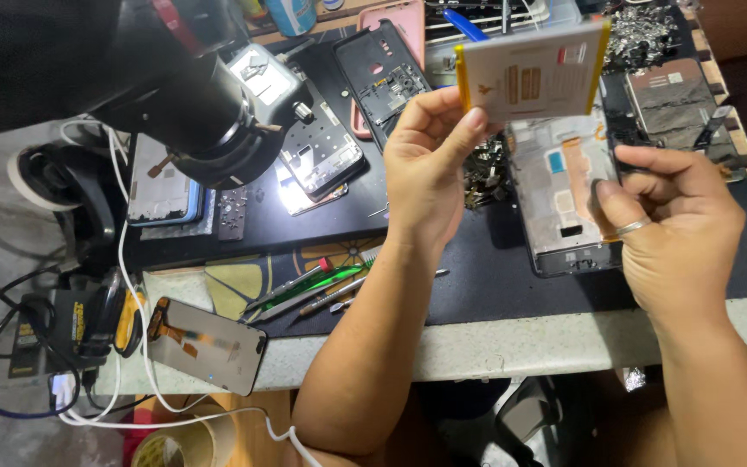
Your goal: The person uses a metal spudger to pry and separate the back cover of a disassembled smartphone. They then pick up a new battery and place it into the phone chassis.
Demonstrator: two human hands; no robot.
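Landmark: the black work mat (477, 268) on the bench; all places were taken from it.
Left hand: the left hand (425, 164) was raised above the mat's middle, thumb and fingers pinched on the lower left corner of a flat phone battery (533, 73).
Battery: pale rectangular pack with yellow end strips, small red and orange label patches on its face, held clear of the mat and tilted.
Right hand: the right hand (676, 229), ring on one finger, was closed on the right edge of an opened phone frame (564, 195) over the mat's right half.
Step in hand: by my judgement, the battery was out of the frame and under inspection.
Next move: either seating or setting aside would call for a steady frame and a flat, unbent pack.
Other items: a microscope (192, 95) stood over the mat's left end; a loose screen panel (209, 342) lay off its near left corner; hand tools (313, 290) lay along its near edge.
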